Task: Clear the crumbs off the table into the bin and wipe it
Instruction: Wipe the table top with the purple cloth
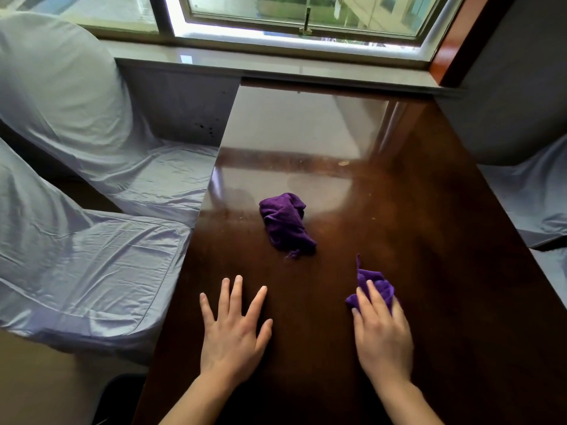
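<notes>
1. The counter (399, 228) is a dark, glossy wooden top that runs from the near edge up to a windowsill (276, 69) at its far edge.
2. The left hand (233, 329) lies palm down near the near edge, left of the middle, with its fingers spread wide and nothing under or in it.
3. The right hand (382, 329) is near the near edge, right of the middle; its fingers are curled over a small purple cloth (372, 283) and press it down on the counter. The hand is slightly blurred, so how tightly it grips is unclear.
4. A thin tail of that cloth sticks up and away from the fingers, toward the far edge.
5. A second purple cloth (287, 223), crumpled in a heap, lies by itself around the middle of the counter, apart from both hands.
6. Pale crumbs (343, 163) and specks are scattered past the middle toward the far edge; one larger flake stands out there.
7. Chairs with pale blue covers (92, 265) stand along the left edge, and another covered seat (530, 194) lies at the right edge.
</notes>
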Available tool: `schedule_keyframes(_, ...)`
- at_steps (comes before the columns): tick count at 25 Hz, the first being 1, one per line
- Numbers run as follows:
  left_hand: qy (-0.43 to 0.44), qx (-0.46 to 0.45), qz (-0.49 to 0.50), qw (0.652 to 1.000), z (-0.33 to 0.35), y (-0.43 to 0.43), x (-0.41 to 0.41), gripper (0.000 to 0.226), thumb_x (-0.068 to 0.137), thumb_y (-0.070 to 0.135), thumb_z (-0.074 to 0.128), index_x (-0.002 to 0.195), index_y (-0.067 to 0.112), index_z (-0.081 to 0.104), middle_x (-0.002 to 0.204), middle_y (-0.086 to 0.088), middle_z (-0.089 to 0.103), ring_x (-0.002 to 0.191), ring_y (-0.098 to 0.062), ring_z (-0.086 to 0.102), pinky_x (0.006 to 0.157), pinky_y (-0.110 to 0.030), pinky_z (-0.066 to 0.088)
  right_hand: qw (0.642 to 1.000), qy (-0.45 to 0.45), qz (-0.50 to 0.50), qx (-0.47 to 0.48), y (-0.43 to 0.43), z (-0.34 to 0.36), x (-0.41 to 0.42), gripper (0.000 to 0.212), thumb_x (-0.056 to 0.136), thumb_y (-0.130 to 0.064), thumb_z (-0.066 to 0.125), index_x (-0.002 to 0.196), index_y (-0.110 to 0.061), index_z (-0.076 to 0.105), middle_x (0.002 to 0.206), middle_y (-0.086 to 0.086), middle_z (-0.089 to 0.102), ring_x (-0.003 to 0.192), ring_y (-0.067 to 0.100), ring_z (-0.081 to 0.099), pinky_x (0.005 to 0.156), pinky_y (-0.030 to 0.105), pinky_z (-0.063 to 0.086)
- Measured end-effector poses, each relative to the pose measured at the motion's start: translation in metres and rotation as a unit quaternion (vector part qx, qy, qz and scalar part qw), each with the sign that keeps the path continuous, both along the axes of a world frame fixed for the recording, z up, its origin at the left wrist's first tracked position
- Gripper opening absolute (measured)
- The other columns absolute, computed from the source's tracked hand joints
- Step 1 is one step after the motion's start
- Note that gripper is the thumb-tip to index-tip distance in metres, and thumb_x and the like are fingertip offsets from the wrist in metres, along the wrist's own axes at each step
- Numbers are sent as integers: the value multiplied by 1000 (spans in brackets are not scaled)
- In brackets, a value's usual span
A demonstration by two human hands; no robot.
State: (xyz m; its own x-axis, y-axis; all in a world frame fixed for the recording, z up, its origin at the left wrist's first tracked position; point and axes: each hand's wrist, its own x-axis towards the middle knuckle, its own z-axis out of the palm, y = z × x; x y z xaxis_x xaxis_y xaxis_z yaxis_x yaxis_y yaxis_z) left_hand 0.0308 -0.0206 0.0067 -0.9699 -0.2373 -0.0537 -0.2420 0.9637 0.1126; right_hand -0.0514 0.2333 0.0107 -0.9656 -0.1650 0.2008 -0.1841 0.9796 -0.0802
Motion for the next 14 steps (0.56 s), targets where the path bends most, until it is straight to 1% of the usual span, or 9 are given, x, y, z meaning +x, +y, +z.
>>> schedule_keyframes(2, -5, -10, 1, 1000, -2, 1, 1, 62, 86, 58, 36, 144, 35, 38, 153, -18, 34, 145, -36, 20, 111, -69, 13, 999, 7, -16, -29, -30, -4, 12, 38, 89, -25, 61, 125, -14, 66, 140, 6, 59, 118, 43, 56, 97, 51, 49)
schedule_keyframes(4, -10, -2, -1, 1000, -2, -1, 1, 62, 85, 58, 35, 142, 34, 41, 151, -18, 37, 144, -36, 24, 109, -69, 17, 996, 17, 84, -37, -65, -11, 29, 38, 87, -27, 62, 125, -19, 66, 140, 3, 60, 119, 42, 57, 98, 49, 49)
schedule_keyframes(6, -4, 3, -1, 1000, -3, -2, 0, 61, 87, 60, 30, 141, 34, 44, 150, -18, 39, 142, -35, 29, 108, -69, 21, 975, 33, 220, -24, -82, -14, 28, 34, 92, -29, 60, 125, -24, 64, 139, -1, 60, 122, 38, 58, 100, 47, 49)
schedule_keyframes(7, -3, 5, -4, 1000, -3, -1, 0, 61, 88, 60, 26, 140, 34, 44, 150, -17, 39, 142, -34, 29, 108, -69, 21, 966, 39, 254, -30, -76, -11, 10, 32, 93, -30, 59, 124, -25, 65, 137, -1, 62, 120, 36, 59, 101, 45, 49)
schedule_keyframes(8, -2, 7, -3, 1000, -4, -1, 1, 61, 89, 61, 24, 141, 35, 44, 151, -16, 39, 142, -33, 28, 108, -68, 21, 966, 47, 254, -25, -63, -9, -13, 30, 93, -29, 60, 122, -24, 67, 135, 0, 63, 118, 36, 61, 100, 45, 50)
schedule_keyframes(9, 1, 9, 1, 1000, -4, -1, 1, 61, 90, 62, 20, 141, 36, 43, 152, -15, 38, 143, -32, 26, 109, -68, 20, 975, 44, 219, -7, -44, -6, -36, 30, 92, -28, 62, 121, -22, 68, 135, 2, 63, 116, 37, 62, 100, 45, 50)
schedule_keyframes(11, 6, 10, 14, 1000, -7, -1, 1, 69, 89, 66, 7, 141, 37, 42, 153, -14, 36, 144, -30, 23, 111, -66, 17, 996, 5, 93, 16, 7, 1, -75, 35, 93, -27, 60, 126, -17, 66, 139, 7, 60, 117, 39, 60, 101, 46, 49)
schedule_keyframes(12, 8, 10, 17, 1000, -7, 0, 0, 72, 88, 67, 3, 141, 38, 41, 153, -14, 35, 145, -30, 22, 111, -66, 16, 999, -7, 30, 19, 32, 4, -86, 38, 94, -27, 58, 129, -15, 63, 141, 8, 58, 117, 40, 59, 100, 47, 48)
schedule_keyframes(14, 2, 16, 16, 1000, -6, 1, 0, 74, 87, 68, 3, 141, 37, 41, 153, -14, 35, 145, -30, 21, 112, -66, 14, 999, -4, -28, 22, 56, 4, -82, 40, 92, -27, 62, 130, -12, 63, 141, 10, 58, 116, 42, 57, 97, 49, 50)
